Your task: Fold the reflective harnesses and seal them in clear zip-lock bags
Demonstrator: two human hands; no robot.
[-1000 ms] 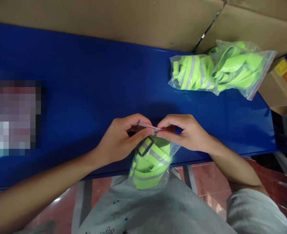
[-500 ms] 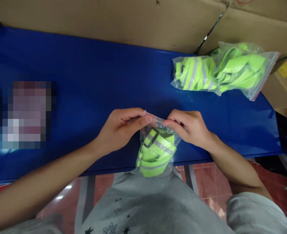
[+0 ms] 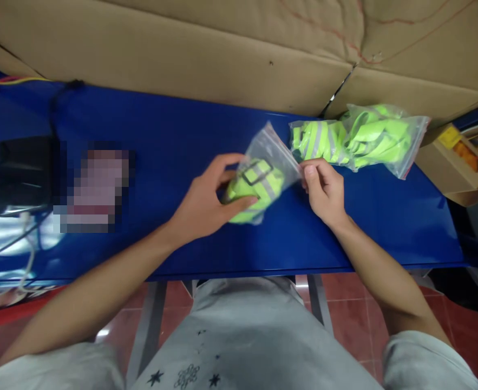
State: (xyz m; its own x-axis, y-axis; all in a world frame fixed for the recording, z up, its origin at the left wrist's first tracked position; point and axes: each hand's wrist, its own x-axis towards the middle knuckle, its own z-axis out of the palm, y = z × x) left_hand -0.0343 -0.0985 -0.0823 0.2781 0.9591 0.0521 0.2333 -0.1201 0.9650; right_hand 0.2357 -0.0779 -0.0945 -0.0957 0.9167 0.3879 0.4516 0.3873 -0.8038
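Note:
A clear zip bag (image 3: 268,142) holds a rolled neon-yellow strap (image 3: 259,187) with grey reflective stripes and a black buckle. It is tilted above the blue table, slightly blurred. My left hand (image 3: 212,197) is wrapped round the bag's filled lower end, thumb across the front. At the zip edge, a corner of the bag is pinched between the thumb and fingers of my right hand (image 3: 323,187). Just beyond my right hand lie more clear bags of neon straps (image 3: 379,138), side by side at the back of the table.
The blue table (image 3: 174,127) runs up to large cardboard boxes (image 3: 206,59) behind. On the left are a black box-like device (image 3: 25,173) with cables and a pixelated item (image 3: 98,187). A small open carton (image 3: 452,162) stands at the right end.
Both hands have raised the bag from the table's front edge and swung its zip edge to the right. My left hand has shifted from the bag's opening to its filled end.

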